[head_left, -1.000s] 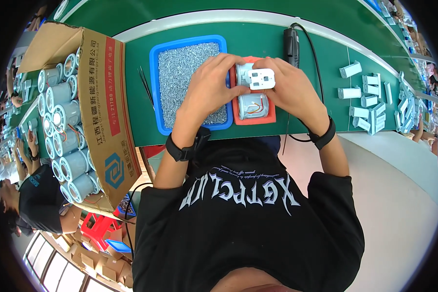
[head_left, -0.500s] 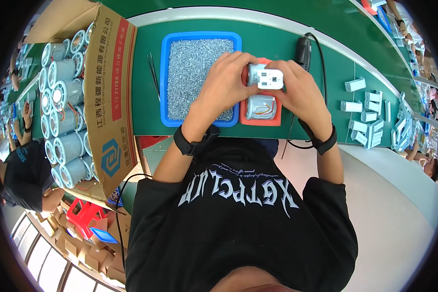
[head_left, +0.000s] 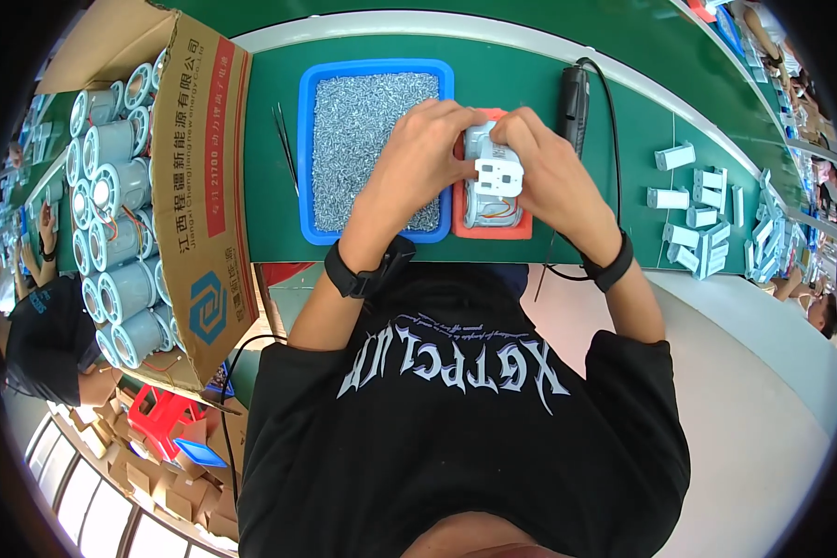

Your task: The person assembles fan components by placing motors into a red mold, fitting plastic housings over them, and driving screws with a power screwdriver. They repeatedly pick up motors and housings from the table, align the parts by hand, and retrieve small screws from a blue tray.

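A white plastic part (head_left: pixel 499 179) with square holes in its end face is held between both hands above a red holder (head_left: pixel 493 232). My left hand (head_left: pixel 422 149) grips its left side with thumb and fingers. My right hand (head_left: pixel 556 172) is closed round its right side, fingers bent over the top. Below the part, a light-grey cylindrical piece (head_left: pixel 482 221) with thin red and yellow wires lies in the holder. More grey casing shows between my hands at the holder's far end; my fingers partly hide it, so I cannot tell whether it joins the white part.
Left of the holder, a blue tray (head_left: pixel 304 149) is full of small silvery screws. A tall cardboard box (head_left: pixel 200 186) holds several grey cylinders (head_left: pixel 126 237). A black corded electric screwdriver (head_left: pixel 573 102) lies right of the holder. Farther right are loose grey-white casings (head_left: pixel 675 156).
The white part has tipped toward me and dropped slightly, showing more of its upper side. My right hand's fingers have shifted over its top. The whole view has moved a little.
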Action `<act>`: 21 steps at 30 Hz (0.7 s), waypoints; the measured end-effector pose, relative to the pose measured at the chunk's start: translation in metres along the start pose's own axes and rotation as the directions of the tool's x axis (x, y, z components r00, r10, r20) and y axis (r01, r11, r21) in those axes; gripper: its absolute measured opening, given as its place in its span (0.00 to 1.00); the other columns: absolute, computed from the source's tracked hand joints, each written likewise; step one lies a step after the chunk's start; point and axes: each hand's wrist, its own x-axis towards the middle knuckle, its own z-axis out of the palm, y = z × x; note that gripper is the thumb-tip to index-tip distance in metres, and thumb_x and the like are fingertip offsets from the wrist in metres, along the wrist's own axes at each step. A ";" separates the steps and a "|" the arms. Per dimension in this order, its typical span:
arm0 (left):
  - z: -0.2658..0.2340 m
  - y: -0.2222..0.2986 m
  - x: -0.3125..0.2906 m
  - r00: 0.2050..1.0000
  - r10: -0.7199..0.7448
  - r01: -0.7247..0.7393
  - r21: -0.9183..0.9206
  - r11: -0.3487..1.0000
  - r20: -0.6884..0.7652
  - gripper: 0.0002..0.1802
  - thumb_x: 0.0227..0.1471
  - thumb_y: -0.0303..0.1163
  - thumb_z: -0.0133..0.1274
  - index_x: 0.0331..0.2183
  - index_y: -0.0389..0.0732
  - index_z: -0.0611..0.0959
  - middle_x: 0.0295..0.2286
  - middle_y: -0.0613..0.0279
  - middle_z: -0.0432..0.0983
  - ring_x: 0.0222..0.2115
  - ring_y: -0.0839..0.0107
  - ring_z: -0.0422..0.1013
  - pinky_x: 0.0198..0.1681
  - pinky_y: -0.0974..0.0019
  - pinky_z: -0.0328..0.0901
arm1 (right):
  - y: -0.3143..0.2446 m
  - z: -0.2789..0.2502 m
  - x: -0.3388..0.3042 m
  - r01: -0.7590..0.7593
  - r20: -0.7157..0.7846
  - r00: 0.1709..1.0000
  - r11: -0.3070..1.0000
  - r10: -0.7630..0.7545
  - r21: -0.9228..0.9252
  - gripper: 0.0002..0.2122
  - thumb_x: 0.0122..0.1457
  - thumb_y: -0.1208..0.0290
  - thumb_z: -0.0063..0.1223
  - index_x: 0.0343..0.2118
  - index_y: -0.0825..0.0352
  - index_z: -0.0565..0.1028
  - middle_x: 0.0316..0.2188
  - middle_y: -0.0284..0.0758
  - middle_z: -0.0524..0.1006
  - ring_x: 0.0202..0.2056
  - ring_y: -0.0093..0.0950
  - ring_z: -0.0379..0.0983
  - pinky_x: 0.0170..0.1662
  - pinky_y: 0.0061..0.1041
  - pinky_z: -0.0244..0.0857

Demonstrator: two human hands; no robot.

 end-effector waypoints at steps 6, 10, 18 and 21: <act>-0.001 0.013 0.008 0.996 0.079 -0.081 0.091 0.993 0.034 0.24 0.30 0.26 0.65 0.37 0.39 0.81 0.29 0.56 0.76 0.33 0.57 0.71 0.37 0.60 0.66 | 0.023 0.019 -0.009 0.056 -0.164 0.986 0.981 -0.026 0.185 0.15 0.46 0.79 0.56 0.37 0.65 0.65 0.36 0.39 0.70 0.36 0.44 0.69 0.36 0.36 0.66; 0.002 0.014 0.013 0.980 0.197 -0.196 0.101 0.975 -0.007 0.24 0.29 0.29 0.66 0.36 0.41 0.81 0.29 0.57 0.76 0.32 0.57 0.71 0.36 0.60 0.66 | 0.029 0.008 -0.014 0.043 -0.131 0.991 0.975 -0.014 0.219 0.15 0.48 0.77 0.57 0.40 0.65 0.67 0.38 0.40 0.71 0.38 0.42 0.71 0.38 0.33 0.67; -0.010 0.017 0.033 0.946 -0.096 0.076 0.075 0.994 0.310 0.21 0.32 0.36 0.67 0.31 0.37 0.79 0.28 0.54 0.75 0.32 0.53 0.70 0.36 0.57 0.65 | 0.177 -0.098 -0.095 -0.802 -0.382 0.598 0.527 0.705 -0.282 0.21 0.53 0.56 0.56 0.46 0.65 0.71 0.44 0.45 0.73 0.42 0.42 0.73 0.41 0.37 0.68; -0.009 0.020 0.033 0.946 -0.116 0.093 0.092 0.991 0.304 0.21 0.33 0.37 0.67 0.30 0.35 0.79 0.28 0.54 0.75 0.32 0.53 0.70 0.35 0.57 0.65 | 0.202 -0.084 -0.101 -0.861 -0.397 0.508 0.434 0.764 -0.265 0.22 0.51 0.56 0.57 0.45 0.64 0.71 0.44 0.45 0.73 0.42 0.44 0.72 0.41 0.37 0.67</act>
